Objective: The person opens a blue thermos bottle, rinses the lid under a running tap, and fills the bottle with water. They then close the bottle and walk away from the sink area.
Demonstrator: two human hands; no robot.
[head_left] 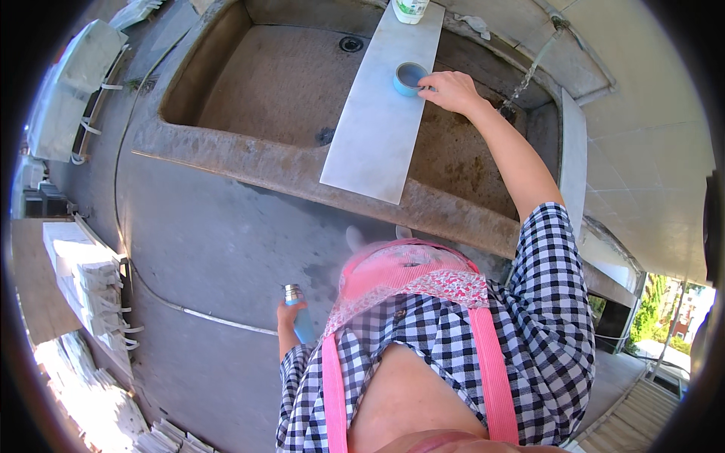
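My right hand reaches over a stone sink and pinches the near right side of a light blue cup with a grey inside. The cup is upright on a long white stone slab laid across the sink. Low at my left side, my left hand is wrapped round a light blue thermos flask with a silver top. My body hides part of that forearm.
The sink has a thick stone rim and a drain. At its right, water runs from a tap. A white plastic bottle stands at the slab's far end. A hose crosses the floor; stacked slabs line the left.
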